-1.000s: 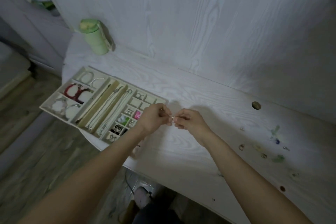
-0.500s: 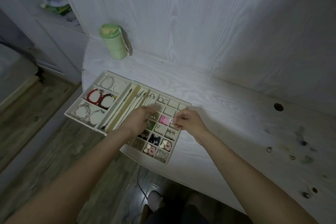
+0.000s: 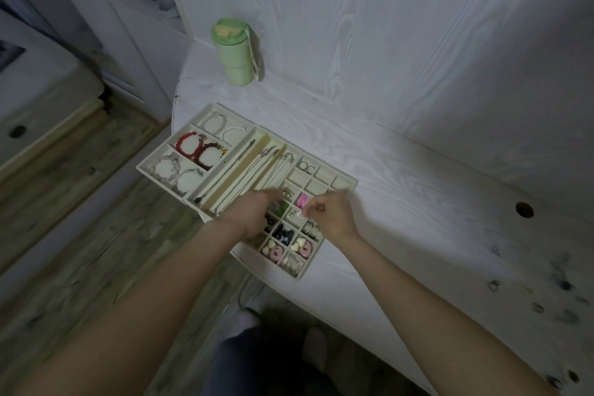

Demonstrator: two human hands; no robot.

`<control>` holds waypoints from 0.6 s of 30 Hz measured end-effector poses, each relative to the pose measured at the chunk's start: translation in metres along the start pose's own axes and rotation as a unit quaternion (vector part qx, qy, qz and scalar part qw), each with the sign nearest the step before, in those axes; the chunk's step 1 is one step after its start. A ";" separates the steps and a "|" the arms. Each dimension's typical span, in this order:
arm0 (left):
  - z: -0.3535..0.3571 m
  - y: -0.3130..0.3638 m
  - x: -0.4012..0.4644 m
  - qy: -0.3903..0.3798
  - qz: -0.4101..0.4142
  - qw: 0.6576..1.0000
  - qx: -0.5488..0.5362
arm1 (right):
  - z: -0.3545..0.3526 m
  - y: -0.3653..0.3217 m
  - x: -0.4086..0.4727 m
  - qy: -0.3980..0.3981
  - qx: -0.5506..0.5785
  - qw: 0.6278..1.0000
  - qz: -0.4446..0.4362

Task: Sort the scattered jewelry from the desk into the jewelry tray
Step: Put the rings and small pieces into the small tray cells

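The beige jewelry tray [image 3: 345, 187] lies at the desk's left end. It holds bracelets on the left, chains in the long middle slots and earrings in the small squares. My left hand [image 3: 254, 214] reaches over the small squares with fingers stretched forward. Its tips are beside a silver earring [image 3: 287, 193] lying in a square. My right hand [image 3: 331, 214] hovers over the tray's right side with fingers curled, pinching a small silver earring [image 3: 300, 215]. Several loose rings and beads, one of them a ring [image 3: 494, 285], lie blurred on the desk at the far right.
A green bottle [image 3: 234, 56] stands against the wall behind the tray. The white desk [image 3: 418, 202] has a round hole [image 3: 524, 210] at the right. Its curved front edge runs just below the tray, with wooden floor beneath. A shelf unit stands at the left.
Both hands moved from the bare desk to above the tray's small squares. They came apart: the left reached into the squares, while the right keeps a small silver piece.
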State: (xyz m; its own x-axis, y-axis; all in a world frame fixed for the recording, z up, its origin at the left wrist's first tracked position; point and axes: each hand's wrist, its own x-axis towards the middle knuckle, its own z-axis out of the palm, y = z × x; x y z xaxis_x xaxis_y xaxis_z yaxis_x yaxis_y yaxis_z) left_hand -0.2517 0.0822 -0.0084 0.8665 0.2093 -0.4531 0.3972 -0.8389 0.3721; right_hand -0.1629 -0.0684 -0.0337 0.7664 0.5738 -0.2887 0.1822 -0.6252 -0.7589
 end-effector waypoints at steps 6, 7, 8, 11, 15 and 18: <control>-0.006 -0.010 0.006 -0.006 0.018 1.000 0.022 | 0.015 -0.001 0.006 0.001 -0.053 0.999 0.009; -0.008 -0.012 0.007 -0.013 0.024 0.999 0.024 | 0.018 -0.002 0.005 0.000 -0.064 0.998 0.007; -0.010 -0.014 0.009 -0.023 0.029 0.999 0.026 | 0.020 -0.003 0.005 0.002 -0.082 0.997 0.005; -0.010 -0.015 0.008 -0.051 0.025 0.998 0.018 | 0.029 -0.007 0.000 0.006 -0.147 0.989 0.002; -0.012 -0.017 0.009 -0.053 0.028 0.998 0.005 | 0.035 -0.007 0.001 0.018 -0.149 0.988 0.023; -0.013 -0.018 0.009 -0.053 0.026 0.998 0.005 | 0.035 -0.009 0.000 0.023 -0.139 0.990 0.029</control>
State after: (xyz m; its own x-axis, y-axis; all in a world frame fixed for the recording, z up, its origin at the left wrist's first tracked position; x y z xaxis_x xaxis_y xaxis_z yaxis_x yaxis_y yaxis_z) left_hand -0.2470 0.1054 -0.0091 0.8494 0.1111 -0.5160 0.3480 -0.8529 0.3892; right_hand -0.1862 -0.0443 -0.0475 0.8060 0.5128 -0.2954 0.2949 -0.7808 -0.5508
